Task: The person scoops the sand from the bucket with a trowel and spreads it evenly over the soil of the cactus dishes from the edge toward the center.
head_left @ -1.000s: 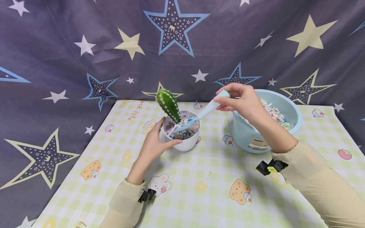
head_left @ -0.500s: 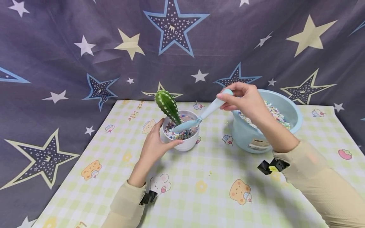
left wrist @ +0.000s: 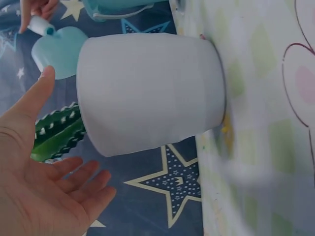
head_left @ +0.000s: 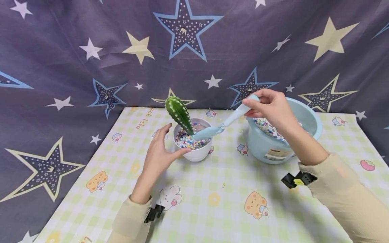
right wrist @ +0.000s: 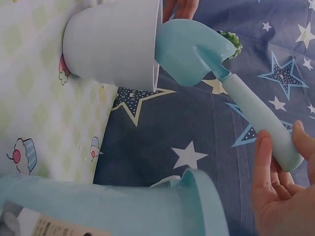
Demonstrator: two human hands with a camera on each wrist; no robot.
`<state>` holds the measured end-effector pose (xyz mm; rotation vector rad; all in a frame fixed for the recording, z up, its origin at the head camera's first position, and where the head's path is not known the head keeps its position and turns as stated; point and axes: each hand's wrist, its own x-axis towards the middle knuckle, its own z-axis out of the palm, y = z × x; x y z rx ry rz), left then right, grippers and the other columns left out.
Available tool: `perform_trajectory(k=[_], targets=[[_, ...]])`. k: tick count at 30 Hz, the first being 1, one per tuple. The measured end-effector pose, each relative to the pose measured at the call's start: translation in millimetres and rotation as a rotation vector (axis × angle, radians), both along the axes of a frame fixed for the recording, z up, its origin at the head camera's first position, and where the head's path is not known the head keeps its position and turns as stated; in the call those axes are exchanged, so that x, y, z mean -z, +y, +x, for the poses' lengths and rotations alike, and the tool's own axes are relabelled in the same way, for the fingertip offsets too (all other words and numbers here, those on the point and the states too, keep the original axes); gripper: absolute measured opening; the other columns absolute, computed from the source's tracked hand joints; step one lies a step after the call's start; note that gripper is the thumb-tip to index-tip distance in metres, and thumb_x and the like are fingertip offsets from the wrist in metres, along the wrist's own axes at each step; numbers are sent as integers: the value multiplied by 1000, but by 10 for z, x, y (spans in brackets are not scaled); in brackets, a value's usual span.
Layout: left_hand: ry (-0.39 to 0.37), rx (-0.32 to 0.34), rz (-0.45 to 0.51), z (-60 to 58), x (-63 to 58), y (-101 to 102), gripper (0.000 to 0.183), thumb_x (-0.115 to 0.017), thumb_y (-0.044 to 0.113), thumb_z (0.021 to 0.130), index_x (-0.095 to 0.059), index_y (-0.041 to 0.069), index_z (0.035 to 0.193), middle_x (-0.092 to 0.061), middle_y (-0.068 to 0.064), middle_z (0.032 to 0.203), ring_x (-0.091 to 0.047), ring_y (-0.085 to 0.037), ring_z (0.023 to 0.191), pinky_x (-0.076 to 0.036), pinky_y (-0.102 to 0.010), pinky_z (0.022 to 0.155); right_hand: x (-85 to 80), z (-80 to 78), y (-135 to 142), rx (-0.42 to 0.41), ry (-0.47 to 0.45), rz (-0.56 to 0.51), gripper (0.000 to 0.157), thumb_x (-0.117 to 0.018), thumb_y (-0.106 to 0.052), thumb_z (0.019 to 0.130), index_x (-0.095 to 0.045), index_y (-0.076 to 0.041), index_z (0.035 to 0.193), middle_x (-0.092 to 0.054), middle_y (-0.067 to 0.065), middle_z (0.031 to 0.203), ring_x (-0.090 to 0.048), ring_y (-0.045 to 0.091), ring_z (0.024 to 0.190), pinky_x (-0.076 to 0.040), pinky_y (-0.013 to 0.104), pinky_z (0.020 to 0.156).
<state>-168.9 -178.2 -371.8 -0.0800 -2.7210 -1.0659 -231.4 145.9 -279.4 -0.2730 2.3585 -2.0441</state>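
- Blue trowel tilts over the white pot, toward the tabletop's far edge; probably light, rigid plastic.
- Right hand: fingers pinch the handle; grip there.
- Left hand: fingers wide, beside the pot; likely smooth, cup its wall.

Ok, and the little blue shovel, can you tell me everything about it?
The shovel is light blue and looks plastic, with a broad blade and a thick handle. The right hand pinches the handle near its end. It slants down, blade over the white pot; whether it touches the rim or beads is unclear.
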Motion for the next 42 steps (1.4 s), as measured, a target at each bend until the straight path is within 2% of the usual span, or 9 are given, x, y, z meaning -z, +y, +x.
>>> perform_trajectory(k=[3,8,14,21,34,42], targets=[[18,-7,14,40,-36,-6,102,-87,49,71,-37,16,153,-44,-8,154,-47,-30,139,-43,-54,111,26,11,68,-28,12,-75,17,-75,-18,90,-66,-6,99,-75,-5,83,-75,11,72,-63,26,70],[92,0,67,98,-85,-1,91,-90,41,70,-47,14,145,-54,-5,144,-53,-26,131,-47,-45,109,64,35,180,-71,43,-225,12,-74,-9,89,-69,-5,99,-76,0,86,-76,14,74,-63,28,71],[167,36,133,140,-146,43,74,-91,30,72,-57,8,133,-66,-7,125,-63,-24,116,-52,-39,105,55,84,302,-63,60,-313,12,-72,-3,90,-72,-4,102,-74,1,85,-76,14,77,-63,29,72],[177,86,200,138,-183,124,62,-90,27,73,-62,10,125,-69,-6,118,-67,-20,109,-56,-36,100,26,125,434,-67,63,-425,16,-69,3,89,-73,-2,103,-74,4,85,-77,17,76,-63,31,72],[181,160,225,84,-209,331,62,-90,25,73,-62,8,125,-71,-9,115,-67,-21,108,-56,-35,99,10,180,722,-38,46,-578,21,-65,12,88,-73,2,105,-73,10,82,-77,22,76,-63,35,72],[178,192,237,49,-216,451,60,-91,27,72,-63,13,123,-71,-5,116,-67,-19,108,-56,-33,97,27,210,920,14,40,-588,22,-64,13,89,-73,2,105,-69,10,79,-77,23,76,-63,34,71]])
